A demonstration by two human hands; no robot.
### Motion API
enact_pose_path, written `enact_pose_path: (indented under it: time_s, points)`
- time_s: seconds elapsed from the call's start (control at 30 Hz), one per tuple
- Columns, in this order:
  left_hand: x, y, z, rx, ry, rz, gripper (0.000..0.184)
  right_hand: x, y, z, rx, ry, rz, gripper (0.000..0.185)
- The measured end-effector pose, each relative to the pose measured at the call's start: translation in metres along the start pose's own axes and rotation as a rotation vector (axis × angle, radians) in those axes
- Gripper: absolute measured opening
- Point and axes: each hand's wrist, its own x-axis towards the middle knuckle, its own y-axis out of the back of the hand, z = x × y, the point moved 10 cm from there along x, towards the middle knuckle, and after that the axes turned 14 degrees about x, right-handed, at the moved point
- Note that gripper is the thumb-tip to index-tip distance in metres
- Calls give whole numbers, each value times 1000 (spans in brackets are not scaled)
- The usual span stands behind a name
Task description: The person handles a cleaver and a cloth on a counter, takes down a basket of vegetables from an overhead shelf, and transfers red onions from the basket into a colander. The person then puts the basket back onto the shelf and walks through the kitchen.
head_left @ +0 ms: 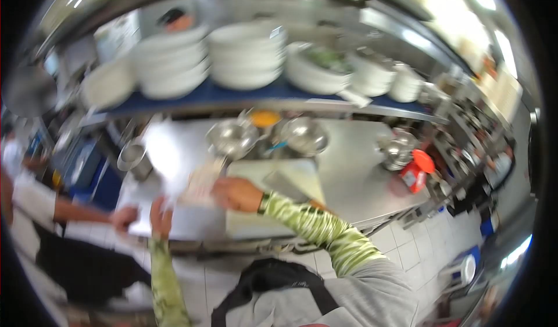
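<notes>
Blurred by motion, my right hand [237,194] holds the right edge of a pale, flat sheet or cloth [200,184] over the steel table, beside a whitish cutting board [256,224]. My left hand [161,218] is raised at the table's front edge, left of the sheet; its fingers are smeared, and I cannot make out anything in them. A wide-bladed knife [286,185] lies on the board, its handle partly behind my right forearm.
Steel bowls [233,140] stand behind the board. Stacked white plates [247,56] line the shelf above. A metal container [134,159] is at the left. A co-worker's hand [124,217] is close to my left hand. A red-orange container [413,177] stands at the right.
</notes>
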Motion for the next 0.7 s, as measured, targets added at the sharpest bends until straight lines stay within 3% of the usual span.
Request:
enact_pose_path:
  time_s: [0.03, 0.07, 0.1, 0.13, 0.17, 0.2, 0.23, 0.3, 0.4, 0.5, 0.53, 0.63, 0.7]
  points:
    - [-26, 1, -15, 103, 133, 67, 34, -7, 34, -21, -60, 16, 65, 27]
    - [-42, -13, -32, -41, 333, -142, 27, -12, 67, -38, -110, 44, 119, 26]
    - [-65, -13, -23, -268, 321, -6, 20, -20, 118, -54, -211, 67, 244, 24]
    - [-85, -16, -30, -171, 299, -41, 20, -28, 174, -75, -295, 94, 357, 23]
    - [-102, -21, -28, -295, 359, -10, 20, -23, 230, -100, -640, -31, 427, 17]
    - [-120, -26, -18, -414, 431, 16, 20, -48, 305, -98, -235, 68, 699, 12]
    - [-125, -33, -5, -458, 455, -21, 20, -59, 370, -120, -362, 201, 832, 16]
    - [-122, -46, 27, -539, 507, -86, 21, -66, 488, -72, 696, 22, 896, 31]
    - [-82, -40, 89, -380, 425, -101, 21, -72, 560, -85, 828, -6, 1291, 41]
    - [-41, -38, 166, -396, 315, -51, 20, -78, 598, -76, 605, -93, 1316, 46]
    - [-36, -45, 187, -419, 300, -41, 19, -77, 601, -96, 317, -54, 1253, 47]
    - [-31, -71, 230, -460, 235, -43, 19, -85, 596, -72, 599, -234, 1208, 52]
    - [-38, -95, 252, -492, 218, -118, 19, -86, 605, -64, 731, -175, 1147, 62]
